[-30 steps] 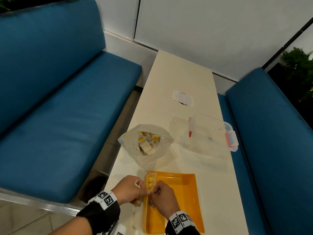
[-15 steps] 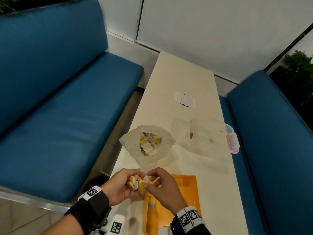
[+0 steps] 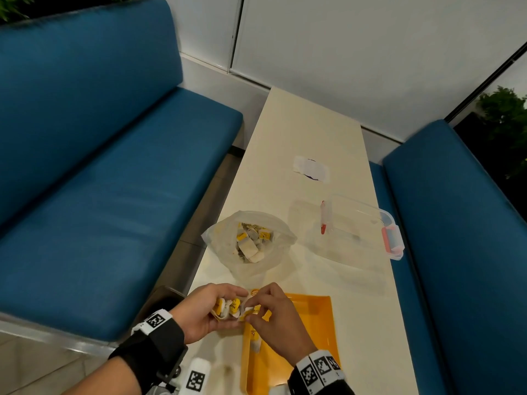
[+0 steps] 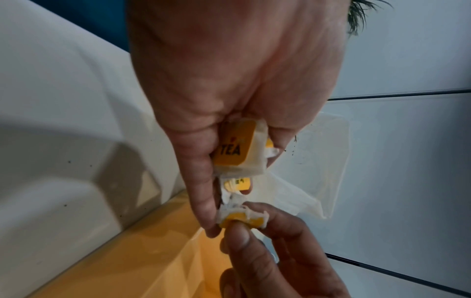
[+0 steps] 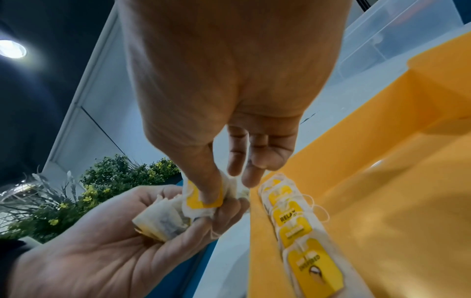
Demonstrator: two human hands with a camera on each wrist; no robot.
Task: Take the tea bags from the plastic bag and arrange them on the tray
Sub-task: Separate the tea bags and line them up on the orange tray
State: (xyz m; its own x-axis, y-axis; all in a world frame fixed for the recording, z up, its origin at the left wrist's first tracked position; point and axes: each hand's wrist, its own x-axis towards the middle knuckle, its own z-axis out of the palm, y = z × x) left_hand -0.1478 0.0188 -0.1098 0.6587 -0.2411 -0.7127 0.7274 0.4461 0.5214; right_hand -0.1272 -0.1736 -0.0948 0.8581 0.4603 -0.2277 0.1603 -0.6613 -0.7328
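Observation:
My left hand [image 3: 208, 309] is palm up over the table's left edge and holds a small bundle of tea bags [image 3: 228, 306] with yellow tags. My right hand [image 3: 268, 306] pinches one tea bag [image 5: 201, 199] of that bundle between thumb and forefinger. In the left wrist view the pinched tag [image 4: 242, 218] sits just below the held tea bags [image 4: 237, 147]. The orange tray [image 3: 310, 323] lies under the right hand, with a row of tea bags [image 5: 295, 221] along its left wall. The open plastic bag [image 3: 225, 246], with several tea bags inside, stands just beyond the tray.
A clear plastic box [image 3: 356, 226] with red latches sits to the right of the bag. Farther up the narrow cream table [image 3: 299, 132] lies a white paper patch [image 3: 310, 168]. Blue benches [image 3: 85, 195] flank the table on both sides.
Both hands have risen from the tray's left wall, where a tea bag was laid. The left palm turned up with its bundle, and the right hand now pinches a bag from it.

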